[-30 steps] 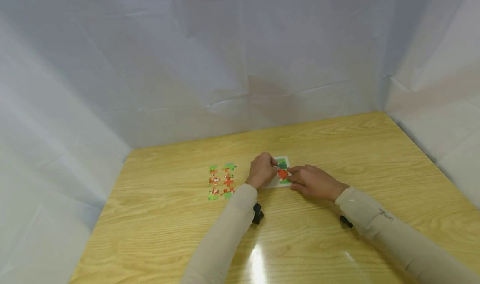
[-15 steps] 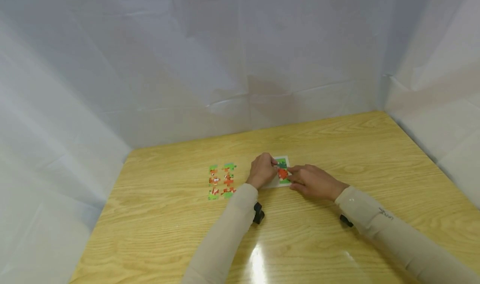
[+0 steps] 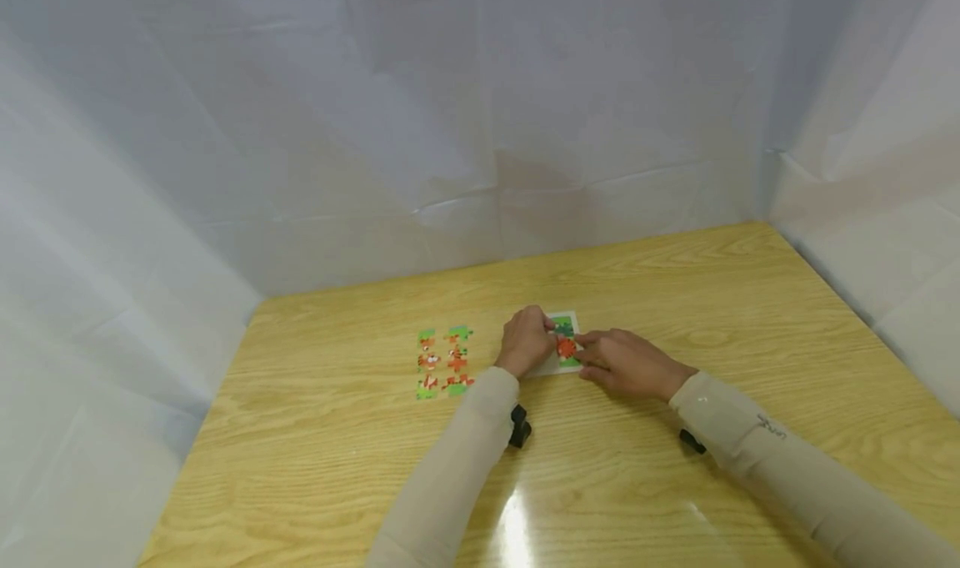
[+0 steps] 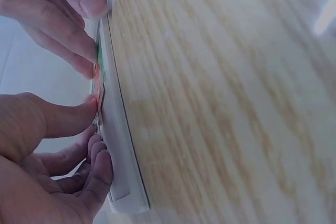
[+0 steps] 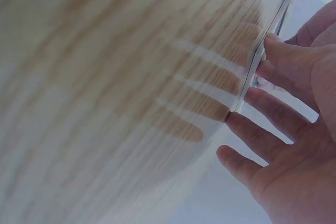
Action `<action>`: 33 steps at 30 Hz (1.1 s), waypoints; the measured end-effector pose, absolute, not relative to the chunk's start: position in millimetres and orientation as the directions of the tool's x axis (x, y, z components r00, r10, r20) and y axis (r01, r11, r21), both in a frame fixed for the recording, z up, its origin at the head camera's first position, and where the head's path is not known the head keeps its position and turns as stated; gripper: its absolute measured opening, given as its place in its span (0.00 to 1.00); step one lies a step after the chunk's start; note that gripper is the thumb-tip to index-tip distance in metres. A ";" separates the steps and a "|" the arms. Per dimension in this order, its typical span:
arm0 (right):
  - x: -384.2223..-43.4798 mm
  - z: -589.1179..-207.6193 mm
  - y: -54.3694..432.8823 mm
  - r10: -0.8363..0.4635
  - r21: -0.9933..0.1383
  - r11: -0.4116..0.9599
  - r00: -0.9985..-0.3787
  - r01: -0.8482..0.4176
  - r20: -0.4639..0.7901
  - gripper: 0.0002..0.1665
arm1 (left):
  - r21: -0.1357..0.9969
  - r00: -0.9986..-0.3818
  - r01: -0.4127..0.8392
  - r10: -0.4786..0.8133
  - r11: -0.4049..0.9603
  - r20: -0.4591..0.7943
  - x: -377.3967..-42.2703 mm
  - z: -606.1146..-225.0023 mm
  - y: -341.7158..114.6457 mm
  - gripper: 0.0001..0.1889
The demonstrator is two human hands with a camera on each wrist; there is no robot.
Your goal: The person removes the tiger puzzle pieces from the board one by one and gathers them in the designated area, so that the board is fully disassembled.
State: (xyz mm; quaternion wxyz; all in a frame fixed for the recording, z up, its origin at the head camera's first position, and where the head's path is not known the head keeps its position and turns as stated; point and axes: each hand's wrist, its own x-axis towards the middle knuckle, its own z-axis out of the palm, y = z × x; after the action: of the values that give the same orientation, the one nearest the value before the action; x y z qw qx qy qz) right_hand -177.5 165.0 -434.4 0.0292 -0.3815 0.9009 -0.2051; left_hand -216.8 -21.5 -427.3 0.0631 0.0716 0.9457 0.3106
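A small white puzzle board (image 3: 547, 369) lies on the table, with green and red puzzle pieces (image 3: 566, 353) along its right side. My left hand (image 3: 527, 339) is over the board's left part. In the left wrist view, its thumb and forefinger pinch an orange puzzle piece (image 4: 100, 88) at the board's surface, the other fingers curled below. From the right, my right hand (image 3: 626, 364) reaches in with fairly straight fingers, touching the board's right edge and the pieces beside it. The left hand hides much of the board in the head view.
Left of the board, several loose puzzle pieces (image 3: 457, 361) with red and green print lie in two columns. The wooden table (image 3: 337, 468) meets white sheeting (image 3: 375, 134) at the back and both sides. Light reflects off the tabletop near the front.
Hardly anything differs. My left hand and wrist have shifted very slightly to the right, while the right hand stays in place at the board's edge.
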 end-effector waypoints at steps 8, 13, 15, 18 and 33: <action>-178.3 -436.3 164.7 -0.706 -0.391 0.614 -0.699 -0.685 0.115 0.12 | 0.598 -0.983 0.093 0.169 0.796 -0.072 -216.6 -428.9 -20.8 0.10; -178.9 -436.7 165.0 -0.712 -0.384 0.607 -0.691 -0.696 0.127 0.11 | 0.615 -0.983 0.085 0.166 0.784 -0.075 -218.1 -429.1 -20.7 0.11; -179.2 -436.6 165.2 -0.711 -0.387 0.606 -0.692 -0.694 0.127 0.12 | 0.618 -0.984 0.084 0.164 0.782 -0.073 -218.5 -429.1 -20.6 0.10; -179.8 -436.4 165.8 -0.716 -0.385 0.600 -0.685 -0.701 0.133 0.12 | 0.625 -0.986 0.077 0.153 0.777 -0.069 -218.6 -429.3 -20.6 0.08; -182.6 -438.0 166.1 -0.714 -0.406 0.593 -0.687 -0.695 0.133 0.13 | 0.707 -0.994 0.024 0.091 0.707 -0.057 -221.3 -432.6 -22.3 0.04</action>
State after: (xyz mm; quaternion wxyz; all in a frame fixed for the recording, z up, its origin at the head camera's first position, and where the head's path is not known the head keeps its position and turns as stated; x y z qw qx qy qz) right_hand -182.6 166.1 -438.0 0.0217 -0.3948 0.8923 -0.2179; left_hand -221.3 -22.3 -432.6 0.0438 0.0311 0.9227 0.3817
